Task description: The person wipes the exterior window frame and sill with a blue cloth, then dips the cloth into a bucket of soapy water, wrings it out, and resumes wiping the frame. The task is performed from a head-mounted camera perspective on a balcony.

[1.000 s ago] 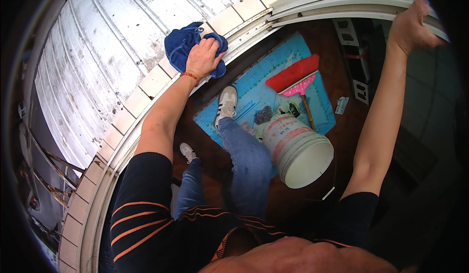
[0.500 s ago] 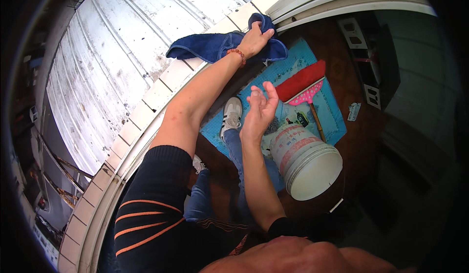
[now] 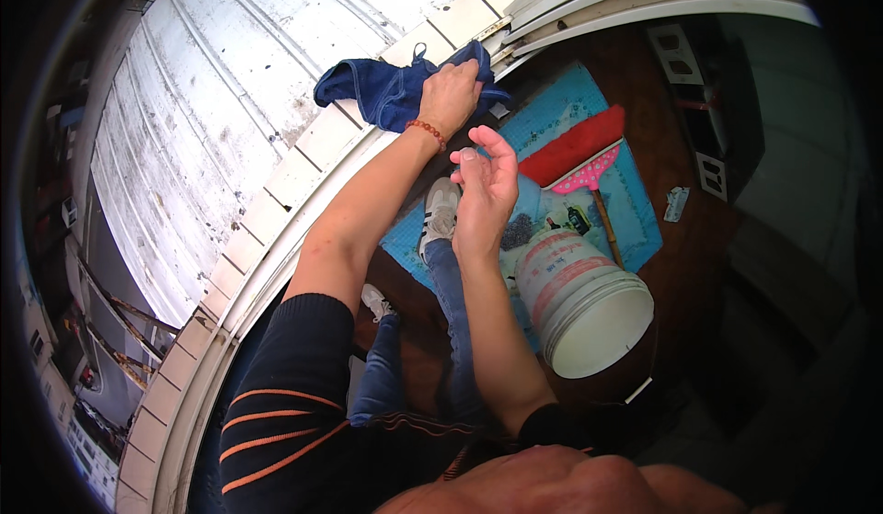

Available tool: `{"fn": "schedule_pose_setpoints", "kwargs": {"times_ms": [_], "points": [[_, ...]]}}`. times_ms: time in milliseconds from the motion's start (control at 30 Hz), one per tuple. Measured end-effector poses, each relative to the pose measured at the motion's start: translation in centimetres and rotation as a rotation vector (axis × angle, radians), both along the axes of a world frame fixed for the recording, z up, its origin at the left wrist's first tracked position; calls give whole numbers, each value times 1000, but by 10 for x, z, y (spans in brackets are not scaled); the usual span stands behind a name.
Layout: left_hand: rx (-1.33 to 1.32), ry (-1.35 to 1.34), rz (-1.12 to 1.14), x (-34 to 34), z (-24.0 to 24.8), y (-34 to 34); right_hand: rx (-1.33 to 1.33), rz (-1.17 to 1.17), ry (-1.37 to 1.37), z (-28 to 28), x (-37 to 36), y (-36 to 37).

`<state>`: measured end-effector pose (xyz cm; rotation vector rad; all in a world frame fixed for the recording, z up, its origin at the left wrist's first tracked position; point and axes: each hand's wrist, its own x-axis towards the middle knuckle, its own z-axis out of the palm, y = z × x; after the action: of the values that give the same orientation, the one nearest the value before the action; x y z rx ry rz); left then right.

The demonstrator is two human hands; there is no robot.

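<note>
A dark blue cloth (image 3: 377,91) lies bunched over the tiled ledge and the pale window frame at the far side. My left hand (image 3: 451,98), with a beaded bracelet at the wrist, is closed on its right part; some fingertips are hidden in the folds. Loose cloth trails to the left over the ledge. My right hand (image 3: 487,188) hovers nearer to me, palm turned inward, fingers loosely bent and apart with nothing in them. It is above the floor mat, close to my shoe, and touches nothing.
Beyond the tiled ledge (image 3: 244,261) is a ribbed, stained white metal roof (image 3: 193,119). On the right, a white bucket (image 3: 598,325) stands near a red-headed brush with a pink base (image 3: 589,178) on a blue mat (image 3: 639,211). A sliding window track (image 3: 662,4) runs at top right.
My left hand has drawn the cloth leftward and toward me along the ledge, baring the frame's corner. My right hand has risen slightly, still empty.
</note>
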<state>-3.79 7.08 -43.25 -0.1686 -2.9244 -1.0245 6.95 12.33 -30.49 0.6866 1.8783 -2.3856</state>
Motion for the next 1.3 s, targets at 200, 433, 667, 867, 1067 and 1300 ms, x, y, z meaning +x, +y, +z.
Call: {"fn": "schedule_pose_setpoints", "kwargs": {"times_ms": [200, 433, 667, 867, 1067, 1300], "points": [[-126, -111, -32, 138, 16, -109, -53, 95, -2, 6, 13, -29], [71, -542, 22, 135, 69, -158, -56, 85, 26, 5, 16, -41], [-31, -70, -266, -63, 16, -39, -36, -98, 8, -3, 6, -32], [-217, 119, -325, -83, -31, 2, -50, 47, -45, -2, 4, -36], [-383, 191, -335, -77, -27, 0, -30, 112, -91, -7, 8, -39], [-433, 76, -414, -16, -7, -56, -124, 66, -90, -4, 13, -34]]}}
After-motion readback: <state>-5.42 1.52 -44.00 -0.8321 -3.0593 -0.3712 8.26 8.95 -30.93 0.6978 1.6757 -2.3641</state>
